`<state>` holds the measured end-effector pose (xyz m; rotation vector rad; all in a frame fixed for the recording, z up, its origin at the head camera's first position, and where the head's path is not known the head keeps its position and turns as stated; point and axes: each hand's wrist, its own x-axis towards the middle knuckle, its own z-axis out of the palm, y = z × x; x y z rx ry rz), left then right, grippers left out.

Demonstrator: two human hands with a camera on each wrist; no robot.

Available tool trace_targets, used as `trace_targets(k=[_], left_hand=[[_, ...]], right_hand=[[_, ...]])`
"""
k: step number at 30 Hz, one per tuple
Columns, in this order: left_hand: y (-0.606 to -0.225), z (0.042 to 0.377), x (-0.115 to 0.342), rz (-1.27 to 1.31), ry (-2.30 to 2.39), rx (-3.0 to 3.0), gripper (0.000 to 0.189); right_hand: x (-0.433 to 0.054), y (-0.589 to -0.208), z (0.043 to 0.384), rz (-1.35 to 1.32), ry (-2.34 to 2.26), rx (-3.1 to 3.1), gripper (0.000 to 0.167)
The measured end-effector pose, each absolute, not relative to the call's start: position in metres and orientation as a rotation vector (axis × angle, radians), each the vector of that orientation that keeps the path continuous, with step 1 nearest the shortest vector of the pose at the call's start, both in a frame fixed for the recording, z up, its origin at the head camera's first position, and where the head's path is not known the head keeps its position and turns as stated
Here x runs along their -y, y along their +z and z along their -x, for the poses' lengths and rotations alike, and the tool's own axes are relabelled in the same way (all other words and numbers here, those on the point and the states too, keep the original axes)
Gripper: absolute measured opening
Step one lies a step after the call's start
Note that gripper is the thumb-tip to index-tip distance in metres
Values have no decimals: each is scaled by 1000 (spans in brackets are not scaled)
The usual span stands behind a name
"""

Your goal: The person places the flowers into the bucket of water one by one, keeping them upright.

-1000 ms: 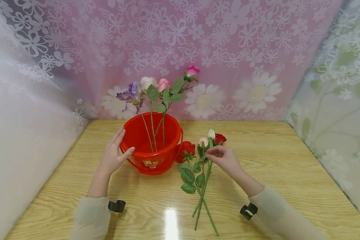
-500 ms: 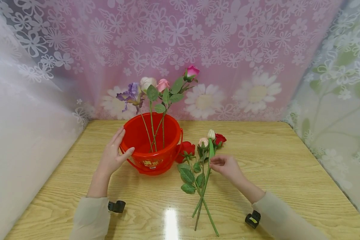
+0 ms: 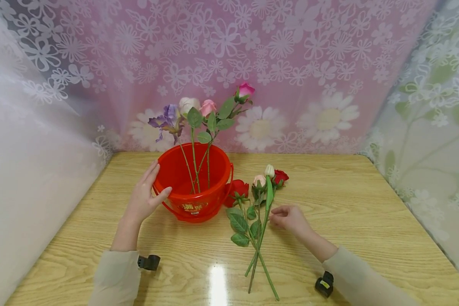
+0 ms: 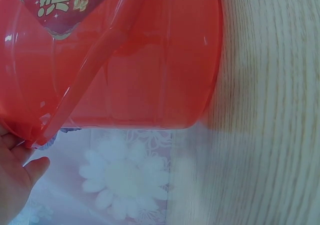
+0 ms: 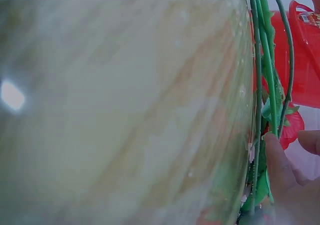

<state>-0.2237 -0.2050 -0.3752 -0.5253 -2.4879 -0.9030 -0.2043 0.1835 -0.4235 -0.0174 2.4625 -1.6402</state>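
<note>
My left hand rests at the left rim of a red plastic bucket, fingers fairly straight along it. In the left wrist view its thumb stands away from the fingers. Standing in the bucket are a purple iris, a white flower, a pink rose and a magenta rose. Beside the stem of a white tulip, my right hand has its fingertips low over the table. The right wrist view shows its index finger against a green stem, the thumb apart.
Next to the tulip lie a red rose, a peach rose and a darker red rose, their stems crossing toward the front of the wooden table. Floral curtains hang behind and at both sides.
My right hand has moved down and slightly right, from near the flower heads to farther along the tulip's stem. The flowers, bucket and left hand look unmoved.
</note>
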Motion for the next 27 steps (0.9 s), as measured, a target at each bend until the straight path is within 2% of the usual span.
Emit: trace_targets(k=[17, 27], left_hand=[[-376, 224, 206, 527, -902, 2490, 71], [-376, 223, 205, 520, -907, 2491, 71]], right_hand=[[-179, -434, 212, -86, -1643, -2343, 32], [-170, -437, 218, -130, -1519, -2450, 23]])
